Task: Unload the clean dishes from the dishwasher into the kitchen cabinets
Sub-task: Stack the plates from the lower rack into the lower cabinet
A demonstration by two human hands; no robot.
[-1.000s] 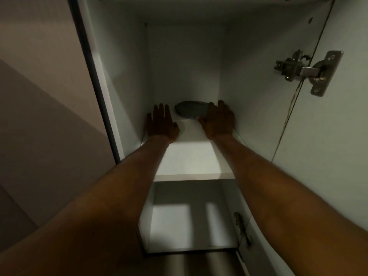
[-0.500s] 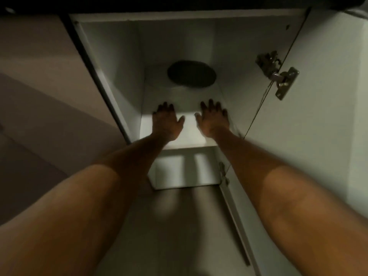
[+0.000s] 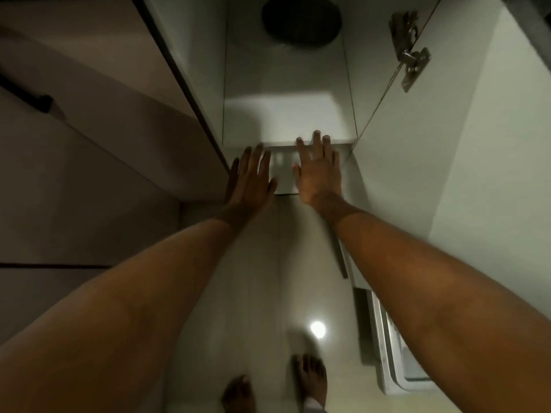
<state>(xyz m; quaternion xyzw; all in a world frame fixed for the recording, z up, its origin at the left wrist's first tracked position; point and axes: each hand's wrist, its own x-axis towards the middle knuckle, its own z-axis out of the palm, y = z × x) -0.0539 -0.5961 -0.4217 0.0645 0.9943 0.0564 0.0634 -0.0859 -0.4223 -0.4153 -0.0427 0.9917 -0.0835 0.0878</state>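
A dark round plate (image 3: 301, 22) lies flat at the back of the white cabinet shelf (image 3: 283, 117). My left hand (image 3: 250, 180) and my right hand (image 3: 317, 171) are stretched out in front of the shelf's front edge, fingers straight and spread, holding nothing. The right fingertips reach the shelf's front lip; the left hand is just below it and to the left. Both hands are well short of the plate.
The open cabinet door (image 3: 447, 138) with its metal hinge (image 3: 410, 52) stands on the right. A closed cabinet front (image 3: 89, 138) with a dark handle (image 3: 32, 98) is on the left. A steel edge (image 3: 387, 347) juts in at lower right. My bare feet (image 3: 307, 380) stand on pale floor.
Both hands have drawn back from beside the plate to the shelf's front edge, empty. The plate stays at the back. The view has tilted down to show floor and feet.
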